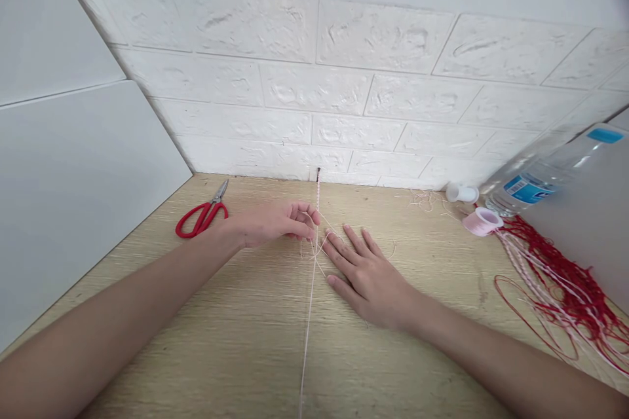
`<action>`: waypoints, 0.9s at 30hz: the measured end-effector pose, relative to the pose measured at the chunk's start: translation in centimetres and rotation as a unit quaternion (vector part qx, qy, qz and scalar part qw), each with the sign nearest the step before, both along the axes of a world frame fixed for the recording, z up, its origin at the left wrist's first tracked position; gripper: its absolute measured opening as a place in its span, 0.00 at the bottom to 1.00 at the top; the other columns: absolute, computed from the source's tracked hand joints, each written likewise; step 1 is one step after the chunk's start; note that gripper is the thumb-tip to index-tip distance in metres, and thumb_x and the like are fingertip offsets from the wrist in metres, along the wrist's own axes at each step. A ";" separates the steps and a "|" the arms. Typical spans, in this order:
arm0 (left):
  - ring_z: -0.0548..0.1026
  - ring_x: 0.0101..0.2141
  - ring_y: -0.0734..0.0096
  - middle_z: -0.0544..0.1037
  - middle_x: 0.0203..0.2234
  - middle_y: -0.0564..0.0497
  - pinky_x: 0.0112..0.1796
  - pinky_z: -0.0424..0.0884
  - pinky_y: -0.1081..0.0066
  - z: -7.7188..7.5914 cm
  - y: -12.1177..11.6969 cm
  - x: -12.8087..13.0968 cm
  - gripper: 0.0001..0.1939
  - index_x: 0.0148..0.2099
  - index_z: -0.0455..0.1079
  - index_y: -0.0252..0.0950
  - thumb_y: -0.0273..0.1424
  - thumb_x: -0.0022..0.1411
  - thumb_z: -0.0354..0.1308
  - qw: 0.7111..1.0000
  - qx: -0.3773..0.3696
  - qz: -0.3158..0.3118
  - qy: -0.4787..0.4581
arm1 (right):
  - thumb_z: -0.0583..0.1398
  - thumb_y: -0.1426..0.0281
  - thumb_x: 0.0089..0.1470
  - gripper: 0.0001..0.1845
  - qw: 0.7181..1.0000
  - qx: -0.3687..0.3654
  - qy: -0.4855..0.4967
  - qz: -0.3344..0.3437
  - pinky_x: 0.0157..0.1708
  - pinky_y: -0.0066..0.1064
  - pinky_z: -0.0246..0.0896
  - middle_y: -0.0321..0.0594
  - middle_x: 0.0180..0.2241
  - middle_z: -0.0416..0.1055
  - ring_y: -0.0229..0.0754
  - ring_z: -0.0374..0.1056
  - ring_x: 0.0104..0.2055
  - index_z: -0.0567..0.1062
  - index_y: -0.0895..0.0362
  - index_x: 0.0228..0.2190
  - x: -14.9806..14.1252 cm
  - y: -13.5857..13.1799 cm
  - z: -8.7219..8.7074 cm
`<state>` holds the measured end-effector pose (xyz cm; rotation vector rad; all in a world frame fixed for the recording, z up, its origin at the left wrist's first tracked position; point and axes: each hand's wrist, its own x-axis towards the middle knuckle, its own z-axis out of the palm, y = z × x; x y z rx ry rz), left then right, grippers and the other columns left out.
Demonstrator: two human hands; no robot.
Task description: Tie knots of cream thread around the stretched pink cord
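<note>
A pale thin cord (309, 314) runs taut from the table's front to a short braided length (318, 194), whose dark end is fixed at the foot of the wall. My left hand (278, 222) is beside the braid with curled fingers, pinching a fine loose strand near the taut cord. To the right, my right hand (366, 275) lies palm down on the table, fingers spread and nothing gripped. Loose loops of strand (334, 233) cross the taut cord and pass by its fingertips. Whether a strand is under those fingers is hidden.
Red-handled scissors (201, 218) lie left of my left hand. At right stand a clear water bottle (535, 186), a white spool (462, 193) and a pink spool (483, 221). Red and pink cords (565, 275) are heaped near the right panel. A white brick-pattern wall (344, 91) closes the back.
</note>
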<state>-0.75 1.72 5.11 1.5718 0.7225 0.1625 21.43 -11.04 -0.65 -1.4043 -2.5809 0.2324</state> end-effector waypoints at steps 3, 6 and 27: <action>0.72 0.32 0.74 0.73 0.30 0.54 0.38 0.68 0.70 -0.3 -0.2 0.3 0.12 0.40 0.66 0.36 0.30 0.53 0.63 0.999 -0.035 0.027 -0.003 | 0.43 0.57 0.67 0.32 1.000 -0.002 -0.003 0.000 0.65 0.62 0.36 0.39 0.69 0.43 0.58 0.30 0.71 0.43 0.51 0.68 0.0 0.0 0.0; 0.75 0.35 0.70 0.74 0.29 0.52 0.34 0.70 0.71 -0.5 -0.4 0.5 0.11 0.38 0.65 0.36 0.29 0.52 0.63 0.994 -0.099 0.044 -0.025 | 0.42 0.58 0.68 0.31 1.000 -0.002 -0.011 -0.001 0.65 0.61 0.36 0.38 0.69 0.42 0.57 0.29 0.71 0.42 0.51 0.68 0.0 0.0 0.0; 0.50 0.10 0.90 0.72 0.20 0.56 0.14 0.51 0.78 3.3 1.0 -1.9 0.12 0.40 0.68 0.37 0.38 0.58 0.63 0.998 -0.055 0.018 0.004 | 0.46 0.60 0.67 0.31 1.000 0.021 0.010 -0.001 0.64 0.62 0.39 0.39 0.68 0.44 0.58 0.33 0.70 0.45 0.51 0.67 0.0 0.0 0.0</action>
